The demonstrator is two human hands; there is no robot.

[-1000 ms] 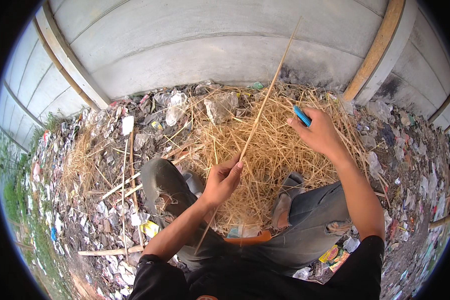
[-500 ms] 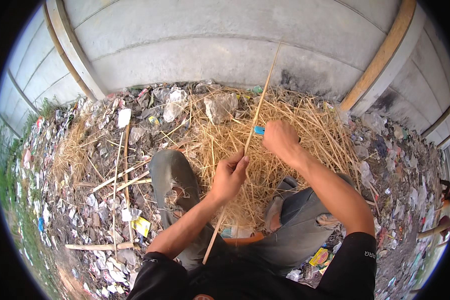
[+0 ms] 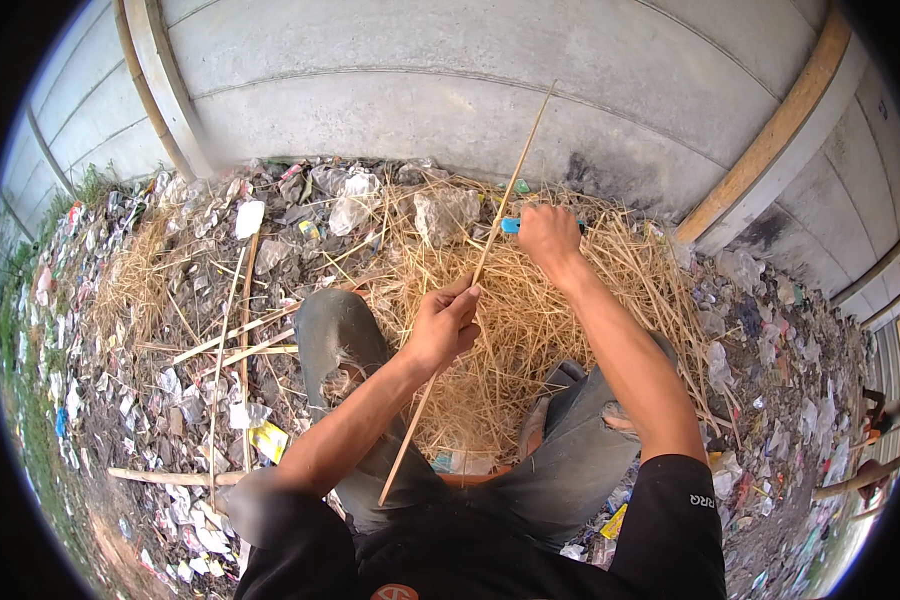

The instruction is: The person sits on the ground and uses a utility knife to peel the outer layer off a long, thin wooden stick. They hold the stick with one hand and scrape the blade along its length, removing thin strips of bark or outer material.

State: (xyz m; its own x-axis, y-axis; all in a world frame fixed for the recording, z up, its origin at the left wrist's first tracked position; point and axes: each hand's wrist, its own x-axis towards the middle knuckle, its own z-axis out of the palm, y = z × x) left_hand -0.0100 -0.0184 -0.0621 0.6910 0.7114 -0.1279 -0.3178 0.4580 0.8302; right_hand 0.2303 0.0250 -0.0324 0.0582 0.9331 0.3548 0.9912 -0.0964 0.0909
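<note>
A long, thin bamboo strip [image 3: 518, 176] slants from above my lap toward the concrete wall. My left hand [image 3: 444, 328] is closed around its middle, thumb on top. Farther along, my right hand [image 3: 550, 240] is closed in a fist round a blue-handled knife [image 3: 511, 226]. The knife's blue end meets the side of the strip; I cannot make out the blade. Beneath both hands spreads a heap of pale, straw-like shavings [image 3: 540, 330], reaching between my bent knees.
A grey concrete wall [image 3: 450, 110] rises beyond the heap, with a wooden post [image 3: 760, 140] at right. A pale rock [image 3: 445, 215] lies near its foot. Litter covers the ground. To my left lie loose strips [image 3: 228, 350] and a thicker stick [image 3: 175, 477].
My right hand and the knife have moved farther out along the strip, toward the wall. My left hand has shifted slightly up and left, still gripping the strip. The view has tilted a little.
</note>
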